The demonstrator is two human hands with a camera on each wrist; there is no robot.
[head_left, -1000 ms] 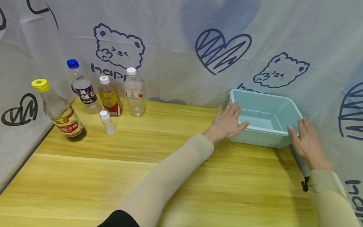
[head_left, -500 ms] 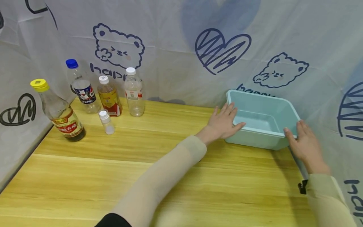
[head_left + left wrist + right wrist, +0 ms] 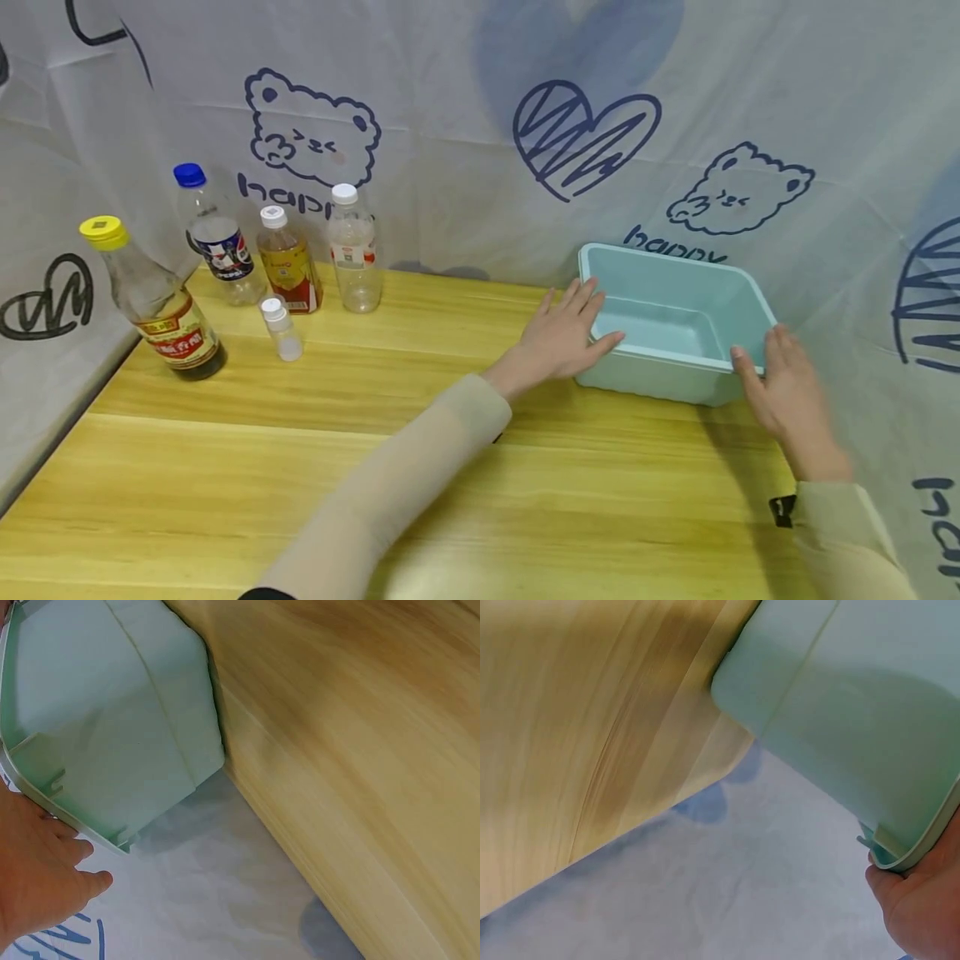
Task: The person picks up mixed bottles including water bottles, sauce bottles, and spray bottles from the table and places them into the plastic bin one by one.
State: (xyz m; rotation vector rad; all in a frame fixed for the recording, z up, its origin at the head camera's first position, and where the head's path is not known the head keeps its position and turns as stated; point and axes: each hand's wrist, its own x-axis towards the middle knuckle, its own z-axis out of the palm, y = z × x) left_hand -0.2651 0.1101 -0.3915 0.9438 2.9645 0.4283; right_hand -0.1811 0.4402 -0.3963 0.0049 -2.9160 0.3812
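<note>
A light green plastic bin stands upright on the wooden table, at the right near the back curtain. Against its left side rests my left hand, fingers extended and thumb out toward the front rim. My right hand presses the right end of the bin, its thumb by the front right corner and its fingers along the rim. In the left wrist view, the left hand touches the bin's rim. The right wrist view has the right hand against the rim at a corner, with most fingers out of view.
At the table's left stand a yellow-capped sauce bottle, a blue-capped Pepsi bottle, a drink bottle with a yellow label, a clear bottle and a small white-capped vial. A printed curtain hangs behind.
The bin has slid left and slightly toward me, both hands moving along with it. The bottles keep their places on the table.
</note>
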